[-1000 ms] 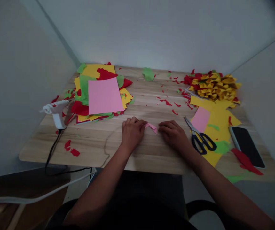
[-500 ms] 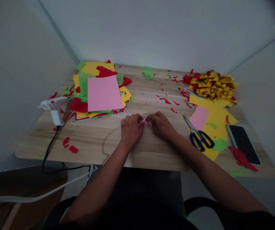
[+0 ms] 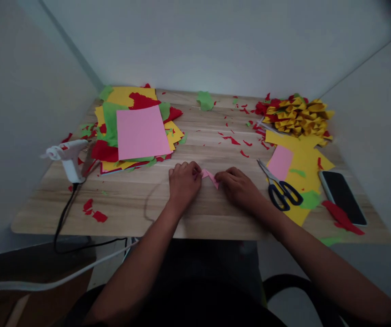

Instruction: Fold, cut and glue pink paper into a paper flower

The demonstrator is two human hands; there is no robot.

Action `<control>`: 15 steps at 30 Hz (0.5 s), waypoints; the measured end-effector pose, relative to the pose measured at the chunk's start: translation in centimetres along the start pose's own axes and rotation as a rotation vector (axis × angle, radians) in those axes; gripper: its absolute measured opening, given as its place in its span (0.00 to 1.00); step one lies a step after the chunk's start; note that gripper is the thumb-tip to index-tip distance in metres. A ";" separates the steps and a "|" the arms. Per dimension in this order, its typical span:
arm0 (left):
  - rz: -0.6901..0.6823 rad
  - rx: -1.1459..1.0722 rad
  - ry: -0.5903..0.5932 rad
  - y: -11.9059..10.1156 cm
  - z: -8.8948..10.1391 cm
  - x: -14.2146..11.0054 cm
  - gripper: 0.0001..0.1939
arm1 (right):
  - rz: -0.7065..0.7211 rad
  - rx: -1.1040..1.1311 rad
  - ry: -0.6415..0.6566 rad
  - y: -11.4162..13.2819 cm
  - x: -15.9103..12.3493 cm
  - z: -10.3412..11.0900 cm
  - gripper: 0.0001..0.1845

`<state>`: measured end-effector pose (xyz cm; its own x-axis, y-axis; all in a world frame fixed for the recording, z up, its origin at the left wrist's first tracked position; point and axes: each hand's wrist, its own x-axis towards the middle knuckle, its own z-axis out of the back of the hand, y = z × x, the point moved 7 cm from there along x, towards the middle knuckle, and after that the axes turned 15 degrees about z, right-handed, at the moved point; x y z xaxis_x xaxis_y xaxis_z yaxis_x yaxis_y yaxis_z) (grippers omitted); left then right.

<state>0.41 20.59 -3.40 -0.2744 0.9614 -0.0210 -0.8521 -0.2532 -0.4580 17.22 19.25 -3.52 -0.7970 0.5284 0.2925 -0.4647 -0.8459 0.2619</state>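
Observation:
A small folded piece of pink paper point(image 3: 210, 176) is between my hands, just above or on the table's front middle. My left hand point(image 3: 184, 182) pinches its left end between thumb and fingertips. At its right end, my right hand point(image 3: 238, 185) grips the edge with curled fingers. The paper shows a slanting fold, with one part angled down toward the right. Fingers hide both of its ends. To the right of my right hand lie scissors point(image 3: 279, 186) with dark handles, their blades pointing away from me.
Left on the wooden table point(image 3: 130, 204) are a white glue gun point(image 3: 69, 159) with a black cord and a paper stack topped by a pink sheet point(image 3: 142, 132). At right lie folded yellow paper pieces point(image 3: 299, 117), yellow paper point(image 3: 306, 159), a phone point(image 3: 343, 197) and scattered red scraps point(image 3: 231, 140).
My hands have moved slightly apart, and more of the pink paper shows between them, its right part now angled downward. The whole view has shifted a little.

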 end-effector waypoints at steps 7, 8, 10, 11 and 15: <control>-0.007 -0.032 0.003 0.1 -0.1 0.1 0.02 | 0.004 -0.012 -0.054 0.3 -1.1 0.5 0.19; -0.010 -0.036 0.004 0.2 -0.1 0.1 0.02 | -0.009 -0.001 -0.084 0.1 -1.1 0.7 0.20; -0.024 -0.045 0.003 0.3 -0.2 0.1 0.01 | -0.037 0.040 -0.155 -0.5 -0.7 0.9 0.23; -0.033 -0.050 0.002 0.3 -0.2 0.1 0.01 | -0.044 0.066 -0.183 -0.7 -0.3 1.0 0.24; -0.053 -0.063 -0.015 0.4 -0.1 0.1 0.01 | 0.001 0.122 -0.146 -1.0 2.0 0.0 0.25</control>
<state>0.13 20.60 -3.67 -0.2367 0.9714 0.0181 -0.8360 -0.1941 -0.5132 16.09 21.12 -3.20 -0.7290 0.5402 0.4204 -0.4068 -0.8358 0.3686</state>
